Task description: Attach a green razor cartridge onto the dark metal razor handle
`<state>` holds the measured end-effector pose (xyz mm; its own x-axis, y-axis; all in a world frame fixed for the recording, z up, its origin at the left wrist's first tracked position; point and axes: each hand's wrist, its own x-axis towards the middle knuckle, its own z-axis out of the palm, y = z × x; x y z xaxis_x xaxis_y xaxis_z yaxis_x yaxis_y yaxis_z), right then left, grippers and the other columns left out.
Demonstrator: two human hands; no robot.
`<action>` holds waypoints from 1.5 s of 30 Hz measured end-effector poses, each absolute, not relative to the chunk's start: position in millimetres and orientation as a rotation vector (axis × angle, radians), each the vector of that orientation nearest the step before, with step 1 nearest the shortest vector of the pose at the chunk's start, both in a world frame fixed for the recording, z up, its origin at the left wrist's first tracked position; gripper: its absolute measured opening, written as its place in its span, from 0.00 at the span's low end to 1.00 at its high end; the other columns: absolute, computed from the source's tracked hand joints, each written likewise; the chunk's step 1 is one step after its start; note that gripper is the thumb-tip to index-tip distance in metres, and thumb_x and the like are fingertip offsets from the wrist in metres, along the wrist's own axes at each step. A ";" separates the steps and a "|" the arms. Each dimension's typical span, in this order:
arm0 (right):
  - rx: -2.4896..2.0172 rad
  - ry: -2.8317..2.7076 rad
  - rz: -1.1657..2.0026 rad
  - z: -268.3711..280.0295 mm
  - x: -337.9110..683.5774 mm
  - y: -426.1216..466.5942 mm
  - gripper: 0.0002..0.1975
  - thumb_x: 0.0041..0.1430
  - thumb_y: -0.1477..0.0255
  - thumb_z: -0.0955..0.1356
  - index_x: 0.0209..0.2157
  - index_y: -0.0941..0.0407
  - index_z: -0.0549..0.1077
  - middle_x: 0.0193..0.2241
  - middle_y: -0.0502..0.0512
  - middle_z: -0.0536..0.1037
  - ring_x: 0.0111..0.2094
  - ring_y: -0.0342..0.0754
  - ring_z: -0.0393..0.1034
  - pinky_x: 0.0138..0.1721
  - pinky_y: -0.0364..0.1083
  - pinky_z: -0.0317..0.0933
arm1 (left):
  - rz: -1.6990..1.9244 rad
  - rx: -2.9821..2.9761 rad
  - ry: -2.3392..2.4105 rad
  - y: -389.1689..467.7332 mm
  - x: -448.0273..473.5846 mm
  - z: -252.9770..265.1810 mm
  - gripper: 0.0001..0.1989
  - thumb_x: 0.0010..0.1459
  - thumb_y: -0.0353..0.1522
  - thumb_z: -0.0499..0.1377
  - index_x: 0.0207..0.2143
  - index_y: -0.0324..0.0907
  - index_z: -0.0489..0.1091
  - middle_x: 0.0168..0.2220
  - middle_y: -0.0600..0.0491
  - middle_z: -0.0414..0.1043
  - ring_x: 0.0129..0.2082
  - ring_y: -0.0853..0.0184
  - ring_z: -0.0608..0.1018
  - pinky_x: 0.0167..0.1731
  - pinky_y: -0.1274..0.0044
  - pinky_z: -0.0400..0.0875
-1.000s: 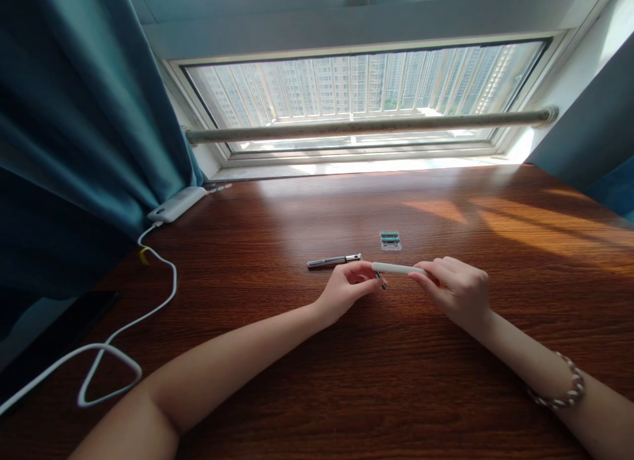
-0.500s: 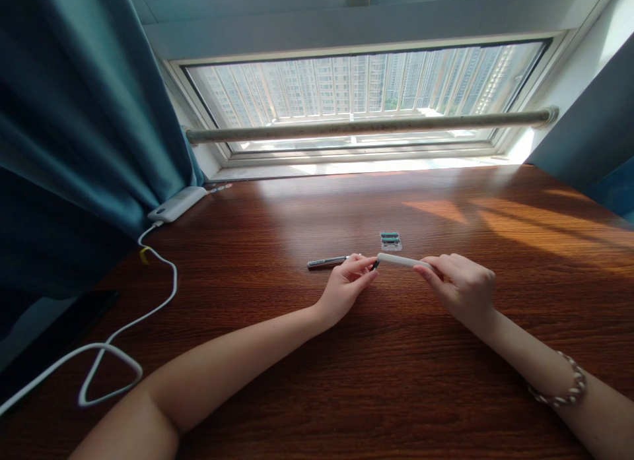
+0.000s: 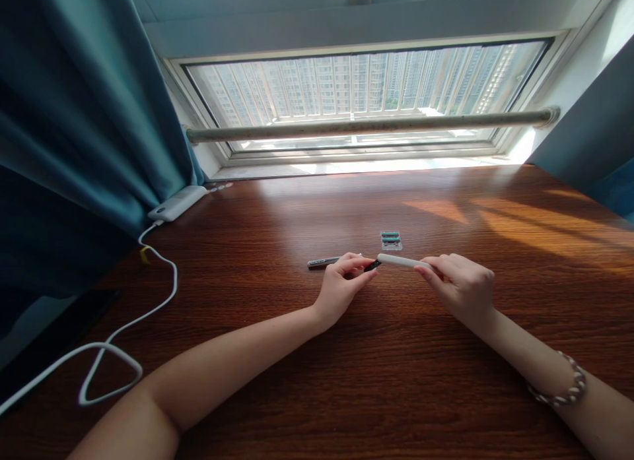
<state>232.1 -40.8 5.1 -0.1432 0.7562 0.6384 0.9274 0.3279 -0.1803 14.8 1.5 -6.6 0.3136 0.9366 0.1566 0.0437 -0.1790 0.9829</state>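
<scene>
Head camera shows the left hand (image 3: pixel 344 282), its grip pinching a small black piece (image 3: pixel 372 265) just beside the tip of a white stick (image 3: pixel 399 260), which the right hand (image 3: pixel 460 283) pinches over the bench (image 3: pixel 317 394). Farther lies a clear case (image 3: pixel 393 247); at left, a dark stick (image 3: pixel 321 263).

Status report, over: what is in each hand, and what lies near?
Left hand: pinching small dark piece. Right hand: holding white stick, tip near that piece, contact unclear. Nearby: clear case; grey stick, partly behind left hand.
</scene>
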 end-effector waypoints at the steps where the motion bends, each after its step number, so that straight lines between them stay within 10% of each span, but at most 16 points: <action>1: -1.473 -1.953 -0.339 5.2 232.1 -40.9 0.12 0.55 0.63 0.64 0.28 0.55 0.75 0.18 0.49 0.72 0.22 0.40 0.63 0.26 0.42 0.48 | 1.061 1.529 0.943 1.2 15.0 -5.8 0.11 0.48 0.35 0.60 0.34 0.40 0.74 0.32 0.52 0.66 0.28 0.73 0.66 0.29 0.79 0.61; 35: -1.702 -1.788 -0.167 -1.9 242.0 -25.2 0.11 0.56 0.63 0.62 0.34 0.53 0.73 0.25 0.49 0.73 0.28 0.44 0.66 0.27 0.41 0.53 | 1.026 1.514 0.907 2.5 14.4 -3.3 0.11 0.50 0.35 0.58 0.36 0.42 0.74 0.36 0.51 0.68 0.35 0.68 0.69 0.31 0.79 0.63; 45: -1.851 -1.827 -0.164 -19.1 267.4 -9.9 0.15 0.56 0.67 0.62 0.43 0.54 0.71 0.31 0.53 0.70 0.29 0.45 0.66 0.28 0.43 0.56 | 0.981 1.338 0.842 3.0 16.4 -6.3 0.14 0.49 0.35 0.59 0.38 0.39 0.72 0.40 0.48 0.74 0.42 0.61 0.73 0.45 0.72 0.64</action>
